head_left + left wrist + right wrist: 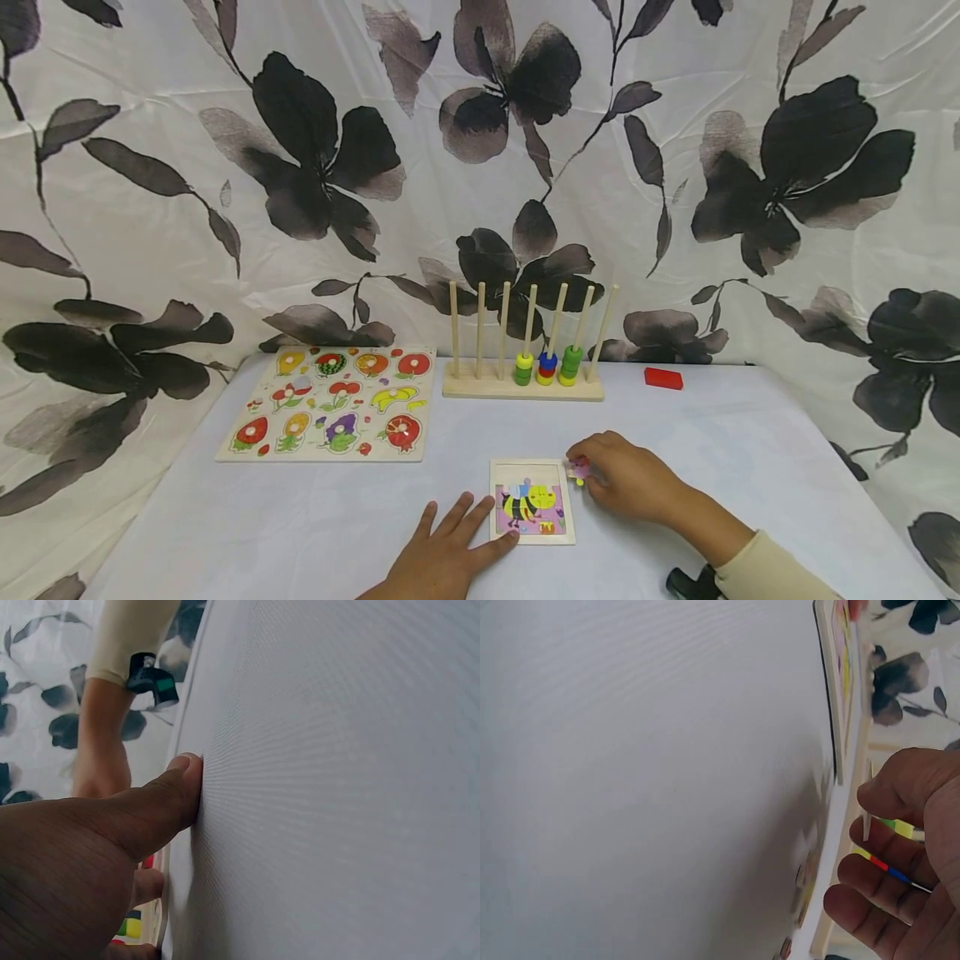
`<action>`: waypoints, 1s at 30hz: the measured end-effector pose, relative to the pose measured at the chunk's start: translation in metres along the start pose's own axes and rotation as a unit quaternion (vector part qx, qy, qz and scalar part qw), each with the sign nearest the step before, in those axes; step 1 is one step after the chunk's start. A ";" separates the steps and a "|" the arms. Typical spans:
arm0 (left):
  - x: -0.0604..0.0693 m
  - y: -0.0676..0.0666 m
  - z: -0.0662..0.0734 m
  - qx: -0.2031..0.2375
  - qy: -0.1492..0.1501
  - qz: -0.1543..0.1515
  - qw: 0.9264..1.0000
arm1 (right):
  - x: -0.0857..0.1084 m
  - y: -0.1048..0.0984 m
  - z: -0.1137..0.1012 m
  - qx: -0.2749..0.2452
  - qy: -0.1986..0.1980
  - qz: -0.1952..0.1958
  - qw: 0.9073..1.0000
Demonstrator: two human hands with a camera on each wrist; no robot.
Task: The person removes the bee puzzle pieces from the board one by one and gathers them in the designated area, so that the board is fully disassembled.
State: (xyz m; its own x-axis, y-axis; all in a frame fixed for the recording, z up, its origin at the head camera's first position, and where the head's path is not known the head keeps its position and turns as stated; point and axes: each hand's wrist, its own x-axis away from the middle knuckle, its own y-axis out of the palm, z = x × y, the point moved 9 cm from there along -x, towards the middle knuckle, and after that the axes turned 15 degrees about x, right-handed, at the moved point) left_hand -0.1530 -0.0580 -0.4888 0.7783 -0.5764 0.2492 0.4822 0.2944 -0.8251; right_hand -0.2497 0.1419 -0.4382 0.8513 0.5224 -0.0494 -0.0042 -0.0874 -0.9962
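A small square picture puzzle (532, 502) with a yellow and black bee lies in a pale wooden frame near the table's front. My left hand (442, 554) lies with its fingers spread at the frame's left side, thumb and fingertips touching its edge. Just beyond the frame's upper right corner, my right hand (630, 475) pinches a pink puzzle piece (578, 472) with some yellow on it. In the right wrist view that piece (867, 829) shows as a thin edge between thumb and index finger. Several small flat pieces (802, 889) lie on the table below this hand.
A fruit puzzle board (330, 406) lies at the back left. Behind the bee puzzle stands a wooden peg rack (480, 390), with coloured rings on 3 pegs. A red block (663, 378) lies at the back right. Flowered cloth (480, 183) hangs behind the table.
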 end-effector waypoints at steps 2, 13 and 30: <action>0.000 0.000 0.000 0.003 0.002 0.001 1.000 | 0.003 0.000 0.005 -0.002 0.007 -0.001 1.000; 0.001 0.000 0.000 -0.003 0.003 0.003 1.000 | 0.016 0.000 0.025 -0.005 0.015 0.019 1.000; 0.000 0.001 -0.001 0.005 0.004 0.002 1.000 | 0.033 -0.005 0.048 -0.001 0.021 0.045 0.999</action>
State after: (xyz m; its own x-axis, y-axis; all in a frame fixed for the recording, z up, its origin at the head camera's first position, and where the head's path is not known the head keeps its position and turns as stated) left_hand -0.1528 -0.0589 -0.4899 0.7764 -0.5820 0.2420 0.4835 0.3037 -0.8210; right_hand -0.2468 0.1999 -0.4379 0.8689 0.4762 -0.1350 -0.0799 -0.1342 -0.9877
